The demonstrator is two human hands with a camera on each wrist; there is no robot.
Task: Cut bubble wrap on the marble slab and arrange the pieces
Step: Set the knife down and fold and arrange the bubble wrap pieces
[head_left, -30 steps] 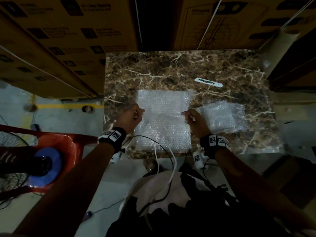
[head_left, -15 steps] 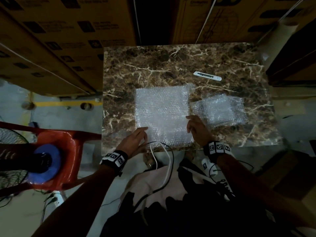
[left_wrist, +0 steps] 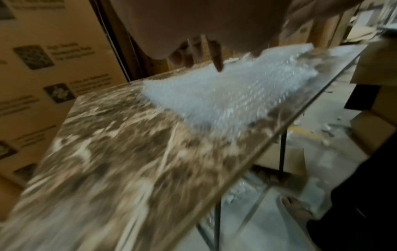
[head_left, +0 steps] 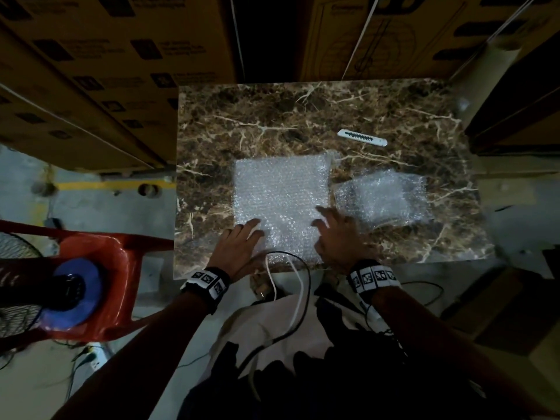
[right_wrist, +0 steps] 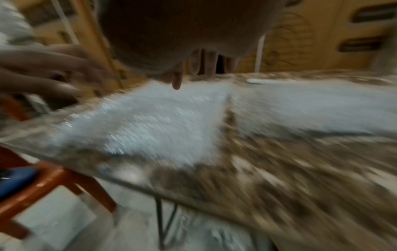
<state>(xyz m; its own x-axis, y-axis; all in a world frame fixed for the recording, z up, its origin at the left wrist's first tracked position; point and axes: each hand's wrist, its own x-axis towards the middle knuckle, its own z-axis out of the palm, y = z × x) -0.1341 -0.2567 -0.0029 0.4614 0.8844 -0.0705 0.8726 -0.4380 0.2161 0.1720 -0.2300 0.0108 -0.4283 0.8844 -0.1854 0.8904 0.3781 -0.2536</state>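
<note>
A large square sheet of bubble wrap (head_left: 281, 195) lies flat on the brown marble slab (head_left: 212, 116), near its front edge. My left hand (head_left: 239, 241) lies flat with straight fingers on the sheet's near left corner. My right hand (head_left: 336, 234) presses its near right part with spread fingers. A smaller stack of cut bubble wrap pieces (head_left: 385, 198) sits just right of the sheet. A white utility knife (head_left: 362, 137) lies behind them on the slab. The wrist views are blurred; the sheet (left_wrist: 225, 95) (right_wrist: 150, 118) shows under extended fingers.
Cardboard boxes (head_left: 91, 71) stand behind and left of the slab. A red plastic chair (head_left: 100, 268) with a blue-based fan sits at the left. Cables (head_left: 291, 283) hang over the slab's front edge. A cardboard tube (head_left: 485, 74) leans at the back right.
Both hands let go of the sheet's middle edges, drew back to the front edge, and now press flat on its near part. The sheet lies flatter.
</note>
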